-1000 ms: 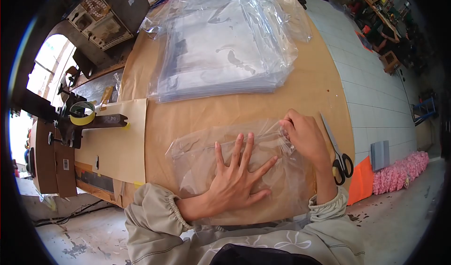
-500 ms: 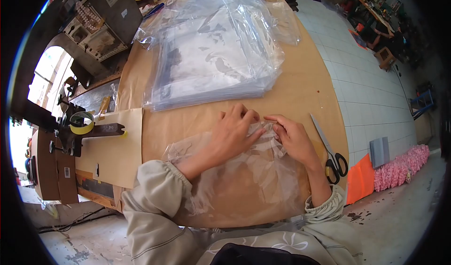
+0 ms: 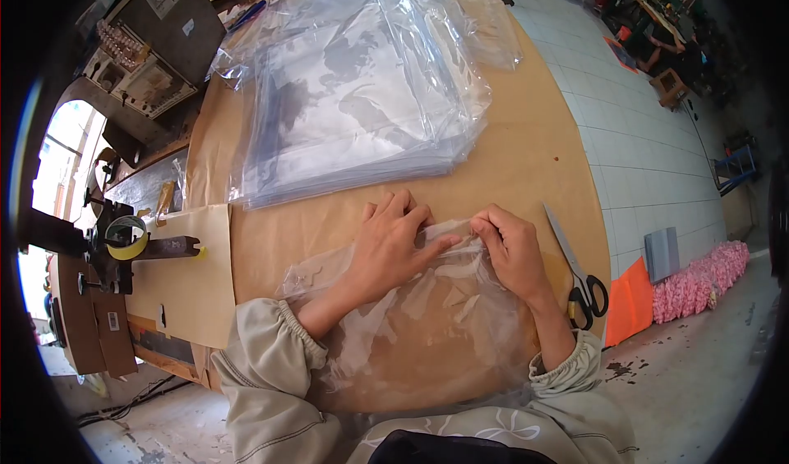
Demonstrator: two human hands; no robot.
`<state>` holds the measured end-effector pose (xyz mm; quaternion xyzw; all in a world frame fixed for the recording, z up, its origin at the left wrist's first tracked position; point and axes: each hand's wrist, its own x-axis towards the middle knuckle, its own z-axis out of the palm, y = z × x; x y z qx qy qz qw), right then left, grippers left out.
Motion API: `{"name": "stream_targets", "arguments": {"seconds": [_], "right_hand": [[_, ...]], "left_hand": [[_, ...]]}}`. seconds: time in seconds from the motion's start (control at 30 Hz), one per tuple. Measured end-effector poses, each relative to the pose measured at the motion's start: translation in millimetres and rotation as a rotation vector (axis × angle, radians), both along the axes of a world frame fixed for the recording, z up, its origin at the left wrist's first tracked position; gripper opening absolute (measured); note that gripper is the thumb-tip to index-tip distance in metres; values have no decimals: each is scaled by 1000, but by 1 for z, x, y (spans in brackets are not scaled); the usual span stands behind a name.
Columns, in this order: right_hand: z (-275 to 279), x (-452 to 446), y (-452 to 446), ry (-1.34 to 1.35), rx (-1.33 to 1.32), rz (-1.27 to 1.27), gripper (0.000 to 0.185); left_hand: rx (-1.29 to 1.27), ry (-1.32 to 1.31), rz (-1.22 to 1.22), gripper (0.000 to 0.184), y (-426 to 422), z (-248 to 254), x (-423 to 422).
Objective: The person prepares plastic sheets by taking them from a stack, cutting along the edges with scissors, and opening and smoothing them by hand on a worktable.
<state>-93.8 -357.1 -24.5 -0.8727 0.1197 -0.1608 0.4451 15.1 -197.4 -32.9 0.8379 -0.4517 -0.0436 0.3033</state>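
Observation:
A clear plastic bag (image 3: 427,328) lies spread over the near part of the brown-covered table, its far edge gathered and creased. My left hand (image 3: 390,242) rests on that far edge, fingers apart and thumb pointing towards my right hand. Thumb and fingers of my right hand (image 3: 511,254) are pinched together on the edge of the bag, a short way right of my left thumb. Beyond both hands sits a thick stack of clear plastic bags (image 3: 345,115), with loose, shiny plastic heaped over its far end.
Black-handled scissors (image 3: 579,271) lie right of my right hand, near the table (image 3: 542,147) edge. At left stands a clamp-like fixture with a yellow tape roll (image 3: 126,238) and brown board (image 3: 193,275). On the floor are an orange sheet (image 3: 629,304) and a pink bundle (image 3: 699,279).
My right hand has turned and closed into a pinch on the bag's edge. The left hand has shifted slightly left and down. The camera view has also shifted a little.

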Motion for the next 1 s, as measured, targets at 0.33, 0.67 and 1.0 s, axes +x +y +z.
{"name": "stream_targets", "arguments": {"seconds": [0.33, 0.67, 1.0], "right_hand": [[-4, 4, 1, 61, -755, -59, 22], [6, -53, 43, 163, -822, 200, 73], [-16, -70, 30, 173, -801, 129, 81]], "left_hand": [[-14, -178, 81, 28, -6, 1, 0], [-46, -295, 106, 25, -9, -5, 2], [-116, -201, -479, 33, -10, 1, -16]]}}
